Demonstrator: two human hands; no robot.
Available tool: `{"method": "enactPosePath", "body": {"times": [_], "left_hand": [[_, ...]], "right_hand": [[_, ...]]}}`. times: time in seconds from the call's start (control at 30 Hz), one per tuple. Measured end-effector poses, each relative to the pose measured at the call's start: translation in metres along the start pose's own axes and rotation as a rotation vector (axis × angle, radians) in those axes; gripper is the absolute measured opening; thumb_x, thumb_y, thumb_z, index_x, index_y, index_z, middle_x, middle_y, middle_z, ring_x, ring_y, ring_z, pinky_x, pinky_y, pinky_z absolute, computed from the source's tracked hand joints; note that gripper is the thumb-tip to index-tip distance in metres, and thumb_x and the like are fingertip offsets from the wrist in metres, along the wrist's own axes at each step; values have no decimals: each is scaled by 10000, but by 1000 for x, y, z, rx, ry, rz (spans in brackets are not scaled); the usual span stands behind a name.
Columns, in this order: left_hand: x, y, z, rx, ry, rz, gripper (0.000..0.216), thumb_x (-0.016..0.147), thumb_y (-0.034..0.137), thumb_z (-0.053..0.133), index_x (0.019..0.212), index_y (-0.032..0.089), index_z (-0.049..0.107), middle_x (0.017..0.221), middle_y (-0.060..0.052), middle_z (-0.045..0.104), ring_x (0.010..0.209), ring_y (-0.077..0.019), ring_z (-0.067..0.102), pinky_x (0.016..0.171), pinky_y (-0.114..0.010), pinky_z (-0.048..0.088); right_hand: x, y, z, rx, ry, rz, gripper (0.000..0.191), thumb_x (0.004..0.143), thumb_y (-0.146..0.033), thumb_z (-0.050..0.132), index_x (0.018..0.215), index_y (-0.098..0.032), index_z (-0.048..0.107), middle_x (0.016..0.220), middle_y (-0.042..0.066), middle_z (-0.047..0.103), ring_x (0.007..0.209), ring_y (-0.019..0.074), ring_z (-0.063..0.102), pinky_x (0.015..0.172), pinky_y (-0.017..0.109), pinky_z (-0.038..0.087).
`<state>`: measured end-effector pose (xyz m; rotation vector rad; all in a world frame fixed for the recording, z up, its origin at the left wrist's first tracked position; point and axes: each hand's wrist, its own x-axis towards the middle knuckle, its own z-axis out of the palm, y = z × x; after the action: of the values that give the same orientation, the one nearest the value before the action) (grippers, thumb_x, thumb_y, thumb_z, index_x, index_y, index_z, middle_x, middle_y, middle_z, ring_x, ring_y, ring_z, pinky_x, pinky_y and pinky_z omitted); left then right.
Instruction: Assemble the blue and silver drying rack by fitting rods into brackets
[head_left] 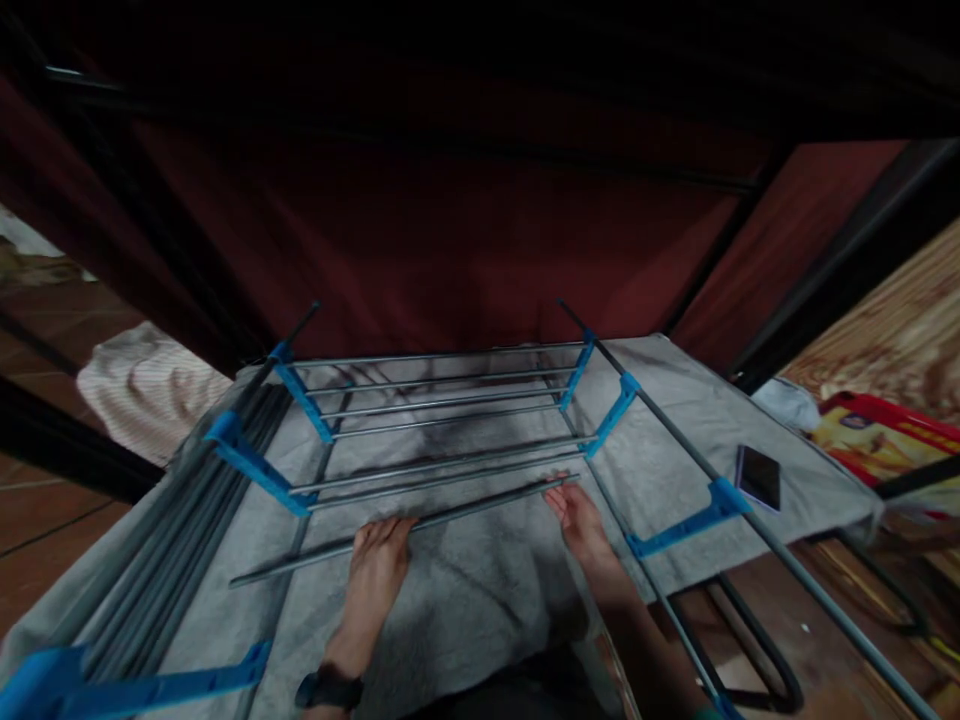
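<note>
A grey metal rod (450, 518) lies slanted across a rack frame of grey tubes and blue plastic brackets (300, 400). My left hand (379, 560) wraps its fingers round the rod near its middle; a black watch sits on that wrist. My right hand (577, 515) pinches the rod's right end close to a blue bracket (611, 415). Several parallel rods (442, 400) span the two sides of the frame beyond my hands. Grey cloth (465, 600) lies under the frame.
A bundle of loose grey rods (195, 500) lies at the left on the cloth. A dark phone (759, 477) rests on the cloth at the right. Dark red fabric (450, 230) hangs behind. A red package (877, 435) sits at the far right, a striped cloth (142, 385) at the left.
</note>
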<state>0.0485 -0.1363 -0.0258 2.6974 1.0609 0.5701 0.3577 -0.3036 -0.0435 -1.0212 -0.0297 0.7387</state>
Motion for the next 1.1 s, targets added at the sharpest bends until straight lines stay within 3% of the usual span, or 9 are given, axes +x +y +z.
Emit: {"method": "enactPosePath", "body": {"times": [0.17,0.33,0.53,0.73,0.9,1.1], "left_hand": [[1,-5,6,46,46,47,377,951,152,440,1156,220,750,1036,-79,779,990,-281,691,963,-439,434],[-2,-11,6,115,84,52,352,991,217,421,1132,182,742,1034,-97,777,972,-285,684,969,-450,409],[-11,-20,-2,185,118,-93,367,994,245,405,1151,172,729,1031,-117,757,1009,-299,652,1024,-478,358],[-22,-27,-11,244,184,-284,375,994,277,398,1141,157,720,1068,-137,733,1057,-318,603,1101,-533,297],[-25,-37,-16,191,342,-479,303,957,292,466,1081,169,713,1194,-165,674,1118,-346,571,1075,-601,351],[-16,-37,-14,-179,610,-657,183,834,239,602,1000,214,674,1356,-131,530,1322,-331,487,1105,-544,433]], "right_hand": [[10,-3,-4,27,99,-41,391,540,-362,911,744,-236,602,783,-36,673,780,163,676,849,336,600],[20,-7,-17,41,179,-60,352,579,-357,881,791,-229,630,796,-36,682,758,145,669,799,310,619],[29,-12,-36,40,202,-64,254,688,-357,821,794,-237,623,775,-31,686,755,126,683,798,269,622],[32,-14,-38,55,267,-84,259,715,-301,820,749,-249,568,655,-76,629,629,99,648,741,231,617],[31,-17,-39,46,240,-101,296,711,-335,842,746,-245,562,637,-79,628,612,100,640,733,241,615],[34,-17,-48,-6,194,-74,287,658,-306,853,788,-230,609,694,-68,663,655,113,678,787,269,624]]}}
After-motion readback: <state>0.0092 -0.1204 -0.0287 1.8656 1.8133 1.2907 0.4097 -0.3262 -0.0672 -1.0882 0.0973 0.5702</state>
